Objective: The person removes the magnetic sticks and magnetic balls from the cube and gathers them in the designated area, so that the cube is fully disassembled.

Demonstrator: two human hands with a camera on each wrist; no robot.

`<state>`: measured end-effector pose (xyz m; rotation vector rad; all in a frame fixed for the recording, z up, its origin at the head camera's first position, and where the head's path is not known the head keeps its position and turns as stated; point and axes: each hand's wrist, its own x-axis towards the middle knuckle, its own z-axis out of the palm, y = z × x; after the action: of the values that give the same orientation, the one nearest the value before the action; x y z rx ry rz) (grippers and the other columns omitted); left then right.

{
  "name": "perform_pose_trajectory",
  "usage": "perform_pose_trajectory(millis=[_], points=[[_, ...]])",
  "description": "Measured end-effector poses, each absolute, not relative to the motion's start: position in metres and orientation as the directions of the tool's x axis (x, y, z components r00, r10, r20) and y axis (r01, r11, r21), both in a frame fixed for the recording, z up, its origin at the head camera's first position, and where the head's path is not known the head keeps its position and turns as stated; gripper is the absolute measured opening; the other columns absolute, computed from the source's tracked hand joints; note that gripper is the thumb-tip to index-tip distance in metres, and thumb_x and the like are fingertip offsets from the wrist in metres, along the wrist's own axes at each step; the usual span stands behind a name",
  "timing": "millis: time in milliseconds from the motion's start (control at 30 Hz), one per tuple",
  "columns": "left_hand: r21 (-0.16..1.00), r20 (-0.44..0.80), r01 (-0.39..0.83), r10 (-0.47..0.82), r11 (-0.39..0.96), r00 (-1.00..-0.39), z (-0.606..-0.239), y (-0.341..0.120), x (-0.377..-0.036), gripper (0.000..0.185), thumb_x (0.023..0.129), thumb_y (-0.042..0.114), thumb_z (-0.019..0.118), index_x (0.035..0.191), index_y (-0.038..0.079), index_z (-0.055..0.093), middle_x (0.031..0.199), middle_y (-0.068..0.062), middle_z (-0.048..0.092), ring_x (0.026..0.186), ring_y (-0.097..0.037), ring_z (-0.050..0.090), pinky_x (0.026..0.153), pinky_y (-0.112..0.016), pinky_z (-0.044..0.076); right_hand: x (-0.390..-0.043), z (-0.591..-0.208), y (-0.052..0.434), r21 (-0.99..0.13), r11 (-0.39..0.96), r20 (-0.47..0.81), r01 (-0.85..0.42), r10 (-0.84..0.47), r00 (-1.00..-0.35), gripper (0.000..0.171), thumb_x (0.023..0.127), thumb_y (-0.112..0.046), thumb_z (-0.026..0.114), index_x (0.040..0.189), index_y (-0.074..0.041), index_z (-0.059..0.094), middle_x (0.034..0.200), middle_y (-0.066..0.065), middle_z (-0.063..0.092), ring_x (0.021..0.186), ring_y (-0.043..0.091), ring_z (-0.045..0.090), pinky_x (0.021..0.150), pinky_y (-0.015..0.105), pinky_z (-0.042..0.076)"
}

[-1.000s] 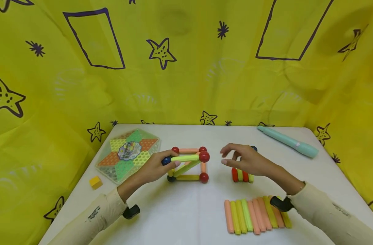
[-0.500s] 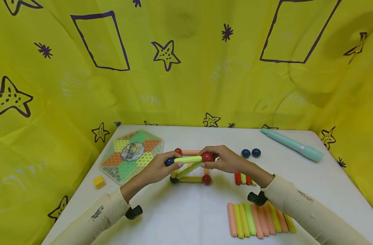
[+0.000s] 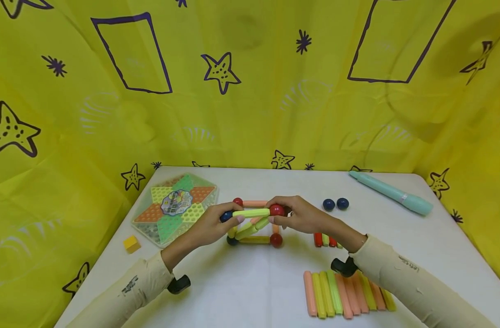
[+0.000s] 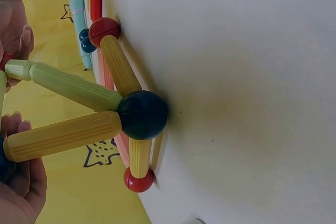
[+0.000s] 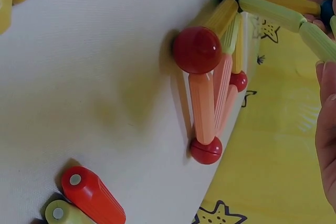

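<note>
Yellow cloth printed with dark stars and outlined rectangles is hung behind and beside a white table [image 3: 250, 291]. Near the table's centre, a frame of magnetic sticks and balls [image 3: 254, 225] is being worked on by both hands. The left hand [image 3: 210, 225] is brought in from seven o'clock, its fingers curled around a dark blue ball [image 3: 226, 216] at the frame's upper left corner. The right hand [image 3: 301, 215] is brought in from four o'clock, and a red ball [image 3: 276, 210] at the upper right corner is pinched between its fingers and thumb. Between these two balls a light green stick [image 3: 251, 212] is held level, raised above the table. A second green stick is slanted downward beneath it toward a dark ball [image 3: 232, 240] resting on the table. At the frame's three o'clock, partly hidden by the right wrist, a few short red and green sticks [image 3: 325, 239] are lying. Two loose blue balls [image 3: 335, 204] are seen at two o'clock from the frame. A row of peach, yellow and green sticks [image 3: 348, 294] is laid side by side at five o'clock. A hexagonal checkers board [image 3: 173, 207] is placed at nine o'clock, with a small yellow cube [image 3: 131, 243] nearer the table's left edge. A teal pen-shaped object [image 3: 391, 192] is lying at the far right.
</note>
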<state>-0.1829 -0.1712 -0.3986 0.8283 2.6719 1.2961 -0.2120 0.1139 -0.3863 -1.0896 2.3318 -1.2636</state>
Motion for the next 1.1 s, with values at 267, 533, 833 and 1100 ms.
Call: perform_pose_trajectory(millis=[267, 533, 833, 1100], points=[[0.736, 0.181, 0.440, 0.477, 0.514, -0.860, -0.399, -0.170, -0.181, 0.018, 0.101, 0.028, 0.063, 0.113, 0.016, 0.069, 0.096, -0.002, 0.065, 0.073, -0.015, 0.055, 0.063, -0.027, 0.047, -0.212, -0.389, 0.114, -0.811, 0.308, 0.131, -0.497, -0.733, -0.668, 0.021, 0.100, -0.015, 0.064, 0.120, -0.009, 0.063, 0.097, 0.008, 0.066, 0.068, 0.012, 0.061, 0.061, 0.032, 0.056], [0.742, 0.175, 0.419, 0.452, 0.523, -0.875, -0.400, -0.173, -0.181, 0.018, 0.101, 0.027, 0.062, 0.114, 0.016, 0.069, 0.094, -0.002, 0.063, 0.070, -0.015, 0.053, 0.061, -0.026, 0.045, -0.210, -0.388, 0.116, -0.809, 0.344, 0.099, -0.478, -0.721, -0.686, 0.020, 0.099, -0.014, 0.064, 0.117, -0.008, 0.060, 0.099, 0.011, 0.064, 0.069, 0.019, 0.062, 0.063, 0.027, 0.055], [0.746, 0.168, 0.409, 0.446, 0.526, -0.879, -0.399, -0.172, -0.181, 0.018, 0.101, 0.026, 0.063, 0.114, 0.016, 0.069, 0.094, -0.003, 0.063, 0.071, -0.015, 0.053, 0.061, -0.026, 0.045, -0.210, -0.379, 0.112, -0.790, 0.430, -0.022, -0.437, -0.733, -0.680, 0.017, 0.096, -0.009, 0.061, 0.111, -0.007, 0.053, 0.093, 0.009, 0.061, 0.067, 0.013, 0.059, 0.063, 0.026, 0.054], [0.745, 0.156, 0.402, 0.447, 0.532, -0.881, -0.398, -0.172, -0.180, 0.018, 0.101, 0.027, 0.063, 0.115, 0.016, 0.068, 0.095, -0.004, 0.064, 0.072, -0.015, 0.054, 0.062, -0.027, 0.046, -0.209, -0.375, 0.106, -0.714, 0.521, -0.096, -0.467, -0.734, -0.673, 0.022, 0.100, -0.017, 0.059, 0.116, -0.011, 0.046, 0.075, -0.001, 0.052, 0.063, 0.010, 0.048, 0.058, 0.024, 0.041]])
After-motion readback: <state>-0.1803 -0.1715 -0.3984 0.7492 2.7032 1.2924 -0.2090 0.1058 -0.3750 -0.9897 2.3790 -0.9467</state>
